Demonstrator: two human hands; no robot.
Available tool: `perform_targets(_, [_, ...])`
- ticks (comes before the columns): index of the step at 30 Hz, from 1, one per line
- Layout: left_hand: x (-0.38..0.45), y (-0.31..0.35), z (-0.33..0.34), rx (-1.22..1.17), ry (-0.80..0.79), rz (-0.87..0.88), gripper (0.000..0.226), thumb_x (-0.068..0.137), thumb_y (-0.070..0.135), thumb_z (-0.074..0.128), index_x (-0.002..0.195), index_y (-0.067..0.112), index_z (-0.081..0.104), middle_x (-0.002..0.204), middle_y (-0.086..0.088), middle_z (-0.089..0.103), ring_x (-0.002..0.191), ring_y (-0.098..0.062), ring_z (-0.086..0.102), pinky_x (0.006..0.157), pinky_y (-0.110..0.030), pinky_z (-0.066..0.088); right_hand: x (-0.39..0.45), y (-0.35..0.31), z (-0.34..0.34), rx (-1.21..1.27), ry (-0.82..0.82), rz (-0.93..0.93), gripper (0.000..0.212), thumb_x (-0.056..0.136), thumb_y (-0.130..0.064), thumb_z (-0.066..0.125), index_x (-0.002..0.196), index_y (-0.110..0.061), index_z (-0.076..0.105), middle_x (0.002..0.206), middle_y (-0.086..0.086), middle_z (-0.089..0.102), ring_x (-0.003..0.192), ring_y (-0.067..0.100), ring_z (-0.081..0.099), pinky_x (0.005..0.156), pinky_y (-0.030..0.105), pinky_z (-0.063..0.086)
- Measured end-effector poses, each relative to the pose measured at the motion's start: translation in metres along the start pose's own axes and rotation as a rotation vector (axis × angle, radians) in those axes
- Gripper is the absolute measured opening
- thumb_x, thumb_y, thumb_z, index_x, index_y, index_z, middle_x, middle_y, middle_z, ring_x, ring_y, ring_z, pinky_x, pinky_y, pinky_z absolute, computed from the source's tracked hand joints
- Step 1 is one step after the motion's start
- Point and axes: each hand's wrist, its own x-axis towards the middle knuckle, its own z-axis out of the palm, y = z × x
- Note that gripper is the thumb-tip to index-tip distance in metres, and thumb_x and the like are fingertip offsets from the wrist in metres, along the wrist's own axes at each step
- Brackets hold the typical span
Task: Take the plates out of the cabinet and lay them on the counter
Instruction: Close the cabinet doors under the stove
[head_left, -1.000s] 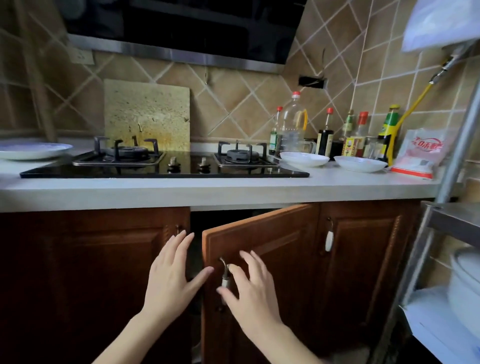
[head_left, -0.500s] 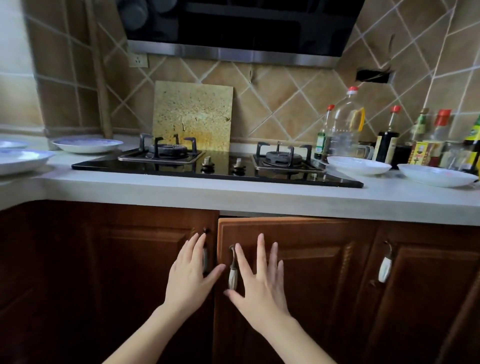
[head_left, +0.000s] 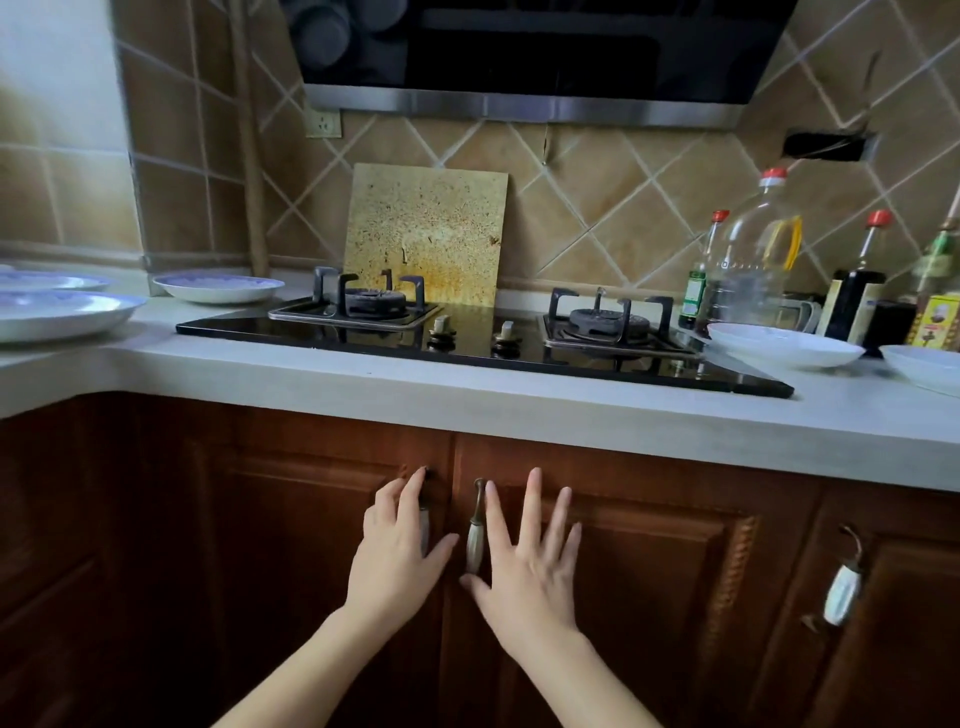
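We look from our one head camera forward and down, close on the cabinet doors (head_left: 597, 561), worktop (head_left: 467, 400) at twelve o'clock.

Stove (head_left: 483, 332) mid-frame on counter (head_left: 519, 400), cabinet doors (head_left: 597, 571) below.
Plates (head_left: 218, 287) left of stove, bottles (head_left: 753, 260) right.

Two bare forearms reaching up from the lower edge, side by side. Left hand (head_left: 397, 553) flat, fingers straight and close together, thumb angled toward the right. Right hand (head_left: 524, 566) flat too, fingers spread wide, thumb pointing left, nearly meeting the other thumb.
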Motion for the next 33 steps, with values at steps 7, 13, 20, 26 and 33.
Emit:
perform_targets(7, [0.001,0.000,-0.004,0.029,-0.015,0.008,0.087,0.079,0.050,0.067,0.145,0.039,0.011,0.147,0.007,0.021,0.130,-0.016,0.033,0.079,-0.026,0.049,0.006,0.003,0.002,-0.011,-0.005,0.000,0.119,0.078,-0.063,0.063,0.141,-0.037,-0.035,0.148,0.013,-0.045,0.130,0.046,-0.042,0.110,0.066,-0.001])
perform_targets(13, [0.001,0.000,-0.009,0.020,-0.070,0.011,0.090,0.079,0.051,0.066,0.147,0.038,0.009,0.148,0.007,0.018,0.133,-0.017,0.031,0.086,-0.028,0.048,0.004,0.005,-0.004,-0.012,-0.013,-0.013,0.117,0.080,-0.060,0.063,0.139,-0.039,-0.036,0.147,0.011,-0.046,0.130,0.043,-0.044,0.112,0.063,0.000])
perform_targets(20, [0.003,0.001,-0.041,0.187,-0.170,0.105,0.082,0.084,0.044,0.056,0.151,0.027,0.012,0.155,0.005,0.023,0.140,-0.017,0.027,0.109,-0.034,0.033,-0.001,-0.004,-0.027,0.004,-0.070,0.005,0.102,0.086,-0.039,0.062,0.149,-0.036,-0.018,0.146,0.009,-0.047,0.135,0.044,-0.037,0.113,0.061,-0.002])
perform_targets(26, [0.004,0.003,-0.079,0.341,-0.038,0.209,0.061,0.087,0.042,0.052,0.144,0.028,0.035,0.154,0.007,0.029,0.146,-0.018,0.015,0.116,-0.036,0.017,-0.012,-0.015,-0.066,0.050,-0.004,-0.040,0.079,0.091,-0.034,0.054,0.153,-0.032,0.005,0.162,0.003,-0.008,0.147,0.032,-0.015,0.116,0.051,-0.001])
perform_targets(33, [0.009,0.007,-0.104,0.409,-0.160,0.197,0.058,0.089,0.055,0.041,0.142,0.030,0.036,0.153,0.005,0.031,0.146,-0.022,0.015,0.116,-0.041,0.017,-0.018,-0.033,-0.099,0.085,-0.032,-0.017,0.071,0.091,-0.035,0.047,0.153,-0.027,0.013,0.161,0.002,0.016,0.149,0.023,0.007,0.118,0.043,0.009])
